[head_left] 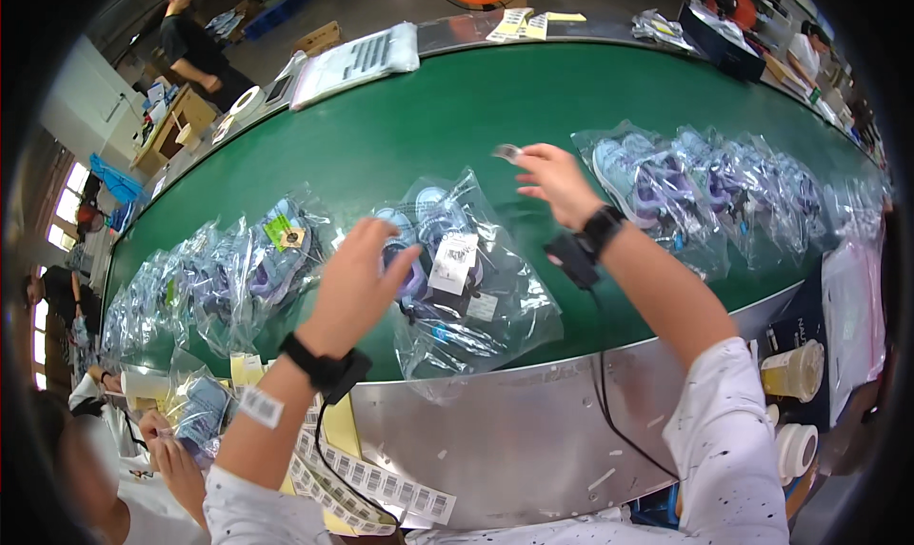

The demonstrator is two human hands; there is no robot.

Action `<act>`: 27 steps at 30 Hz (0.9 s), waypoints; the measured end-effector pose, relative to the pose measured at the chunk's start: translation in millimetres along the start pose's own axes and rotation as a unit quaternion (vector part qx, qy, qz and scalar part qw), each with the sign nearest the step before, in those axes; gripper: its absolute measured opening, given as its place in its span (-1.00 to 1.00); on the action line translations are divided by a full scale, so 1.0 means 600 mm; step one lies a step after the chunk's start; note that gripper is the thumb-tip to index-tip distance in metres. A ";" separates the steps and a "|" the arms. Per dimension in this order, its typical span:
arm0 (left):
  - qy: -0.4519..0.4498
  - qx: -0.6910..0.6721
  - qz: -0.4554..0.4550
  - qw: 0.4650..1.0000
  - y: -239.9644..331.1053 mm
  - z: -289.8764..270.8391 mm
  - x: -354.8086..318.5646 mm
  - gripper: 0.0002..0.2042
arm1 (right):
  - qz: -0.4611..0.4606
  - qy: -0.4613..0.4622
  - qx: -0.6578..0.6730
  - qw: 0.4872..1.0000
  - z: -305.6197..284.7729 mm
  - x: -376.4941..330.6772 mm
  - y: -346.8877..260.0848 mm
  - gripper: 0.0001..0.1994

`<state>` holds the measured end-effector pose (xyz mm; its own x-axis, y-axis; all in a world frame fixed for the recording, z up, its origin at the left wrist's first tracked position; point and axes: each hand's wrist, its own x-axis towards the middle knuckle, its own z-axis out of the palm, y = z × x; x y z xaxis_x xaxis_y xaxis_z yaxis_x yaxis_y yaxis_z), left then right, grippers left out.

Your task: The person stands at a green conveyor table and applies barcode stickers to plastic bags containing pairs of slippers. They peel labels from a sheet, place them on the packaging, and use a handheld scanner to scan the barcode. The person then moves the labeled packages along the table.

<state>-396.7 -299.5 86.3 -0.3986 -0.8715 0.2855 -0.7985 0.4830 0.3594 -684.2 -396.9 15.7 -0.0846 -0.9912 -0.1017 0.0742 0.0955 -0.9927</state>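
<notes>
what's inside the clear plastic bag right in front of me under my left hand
The clear bag holds light blue and purple shoes, with white labels on its front. The left hand rests on its left side and covers part of one shoe, so the contents there stay hidden.

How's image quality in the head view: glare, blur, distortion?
Head view: strong fisheye bend along the green belt, black vignette at the corners; glare on the clear shoe bag; right hand slightly motion-blurred, left hand sharper; blown-out windows at far left.
</notes>
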 end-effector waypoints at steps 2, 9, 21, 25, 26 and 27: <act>0.073 0.106 0.069 0.989 -0.032 0.058 0.013 -0.56 | 0.003 -0.002 -0.138 0.990 0.099 0.038 -0.018 -0.59; 0.044 0.081 0.066 0.994 0.010 0.185 0.048 -0.43 | -0.075 0.027 -0.288 0.954 0.080 0.110 0.044 -0.35; 0.063 0.049 0.116 0.990 0.020 0.184 0.036 -0.50 | -0.041 -0.098 -0.152 0.983 0.034 0.046 -0.045 -0.85; 0.073 0.054 0.111 0.990 0.017 0.188 0.036 -0.51 | -0.139 -0.104 -0.215 0.961 0.071 0.005 -0.020 -0.86; 0.073 0.054 0.111 0.990 0.022 0.188 0.039 -0.51 | -0.112 -0.086 -0.217 0.966 0.068 0.010 -0.010 -0.86; 0.071 0.054 0.115 0.989 0.024 0.188 0.040 -0.51 | -0.085 -0.065 -0.218 0.970 0.066 0.013 0.001 -0.85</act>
<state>-468.8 -323.1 -1.9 -0.5131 -0.7156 0.4740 -0.7411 0.6479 0.1760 -645.3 -408.2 16.8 0.0699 -0.9965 0.0467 -0.3594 -0.0689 -0.9306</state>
